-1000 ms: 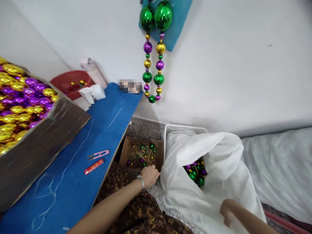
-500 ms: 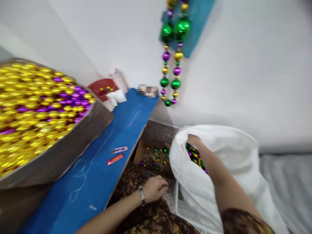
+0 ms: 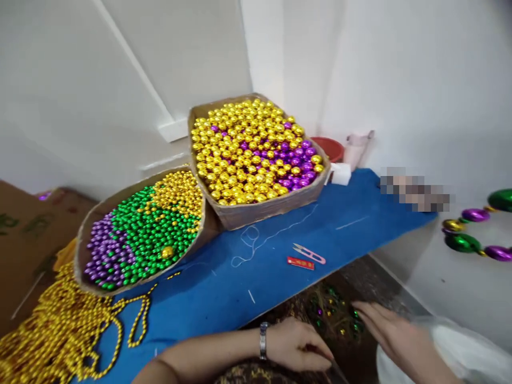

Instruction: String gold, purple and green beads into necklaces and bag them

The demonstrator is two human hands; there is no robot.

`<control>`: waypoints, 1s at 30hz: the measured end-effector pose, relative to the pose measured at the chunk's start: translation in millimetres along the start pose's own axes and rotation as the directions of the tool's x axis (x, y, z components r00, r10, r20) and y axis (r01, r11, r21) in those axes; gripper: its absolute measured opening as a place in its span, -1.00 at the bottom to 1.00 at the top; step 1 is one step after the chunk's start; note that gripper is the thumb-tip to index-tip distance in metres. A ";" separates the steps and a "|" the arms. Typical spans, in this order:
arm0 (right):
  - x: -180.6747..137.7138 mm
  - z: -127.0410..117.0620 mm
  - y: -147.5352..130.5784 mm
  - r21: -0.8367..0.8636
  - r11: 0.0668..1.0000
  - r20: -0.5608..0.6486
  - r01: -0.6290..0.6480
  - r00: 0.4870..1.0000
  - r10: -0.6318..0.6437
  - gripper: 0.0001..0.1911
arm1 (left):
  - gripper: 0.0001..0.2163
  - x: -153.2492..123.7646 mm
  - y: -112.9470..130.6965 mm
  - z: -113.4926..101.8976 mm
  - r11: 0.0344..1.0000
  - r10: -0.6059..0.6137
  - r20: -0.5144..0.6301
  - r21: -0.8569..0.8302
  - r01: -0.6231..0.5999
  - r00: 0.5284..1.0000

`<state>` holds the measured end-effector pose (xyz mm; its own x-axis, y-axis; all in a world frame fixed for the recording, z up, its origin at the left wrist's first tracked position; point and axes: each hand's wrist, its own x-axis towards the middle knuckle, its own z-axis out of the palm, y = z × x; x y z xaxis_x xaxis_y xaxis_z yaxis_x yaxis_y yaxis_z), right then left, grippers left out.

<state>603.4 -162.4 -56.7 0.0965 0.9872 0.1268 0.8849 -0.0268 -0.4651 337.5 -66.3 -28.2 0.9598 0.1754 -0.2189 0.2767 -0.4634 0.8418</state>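
My left hand (image 3: 298,345), with a metal-banded watch (image 3: 263,340) at its wrist, rests low over my patterned clothing. Its fingers are loosely bent, with a gap showing between them, and I see nothing held. To the right, my right hand (image 3: 394,328) has its fingers stretched out and appears to hold nothing. Just beyond its fingertips, a box of loose green, gold and purple beads (image 3: 330,309) sits below the table edge. A white sack (image 3: 464,346) lies beside and under my right forearm.
On the blue table (image 3: 280,224) stand a carton of large gold and purple beads (image 3: 248,154) and a carton of small beads (image 3: 156,229). Pink thread snips (image 3: 310,253), a red packet (image 3: 301,263) and gold bead strands (image 3: 60,325) lie there. A bead necklace (image 3: 476,215) hangs at right.
My right hand has come out of the white sack and moved left toward my left hand. The view has swung left, showing the second carton and gold strands.
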 end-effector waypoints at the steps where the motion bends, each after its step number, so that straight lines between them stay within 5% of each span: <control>1: 25.4 2.5 -20.6 -0.010 0.997 0.041 0.076 0.996 -0.076 -0.62 | -0.73 -7.3 -1.8 -4.6 1.000 -0.007 -0.036 -0.019 0.006 0.999; 7: 150.7 46.0 -127.6 -0.022 0.953 0.196 0.302 0.936 -0.292 -0.67 | -0.72 -65.7 -15.4 -34.5 0.983 -0.147 -0.301 -0.150 0.105 0.942; 12: 219.8 94.9 -167.4 -0.105 0.963 0.231 0.248 0.948 -0.219 -0.72 | -0.74 -108.9 -29.0 -40.2 0.933 -0.329 -0.441 -0.288 0.215 0.835; 16: 239.6 120.8 -188.4 -0.178 0.950 0.297 0.258 0.934 -0.198 -0.73 | -0.76 -126.8 -41.3 -35.2 0.903 -0.397 -0.506 -0.367 0.225 0.766; 21: 225.9 142.3 -208.9 -0.238 0.919 0.355 0.313 0.909 -0.218 -0.80 | -0.77 -133.6 -48.0 -33.0 0.895 -0.402 -0.539 -0.402 0.193 0.741; 24: 223.5 139.3 -214.5 -0.243 0.918 0.350 0.313 0.911 -0.218 -0.80 | -0.78 -135.1 -47.3 -37.3 0.906 -0.388 -0.550 -0.374 0.197 0.739; 27: 217.6 106.6 -204.5 -0.202 0.928 0.339 0.313 0.912 -0.233 -0.73 | -0.76 -142.8 -51.5 -50.3 0.939 -0.338 -0.598 -0.261 0.223 0.726; 30: 192.3 44.9 -164.3 -0.086 0.923 0.392 0.375 0.865 -0.315 -0.64 | -0.71 -160.1 -69.7 -72.8 0.905 -0.313 -0.717 -0.027 0.424 0.622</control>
<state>456.2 38.8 4.8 -0.3735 0.9235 -0.0876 0.8921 0.3318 -0.3067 161.2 1.1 -15.9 0.4777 0.8773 -0.0456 0.6558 -0.3216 0.6830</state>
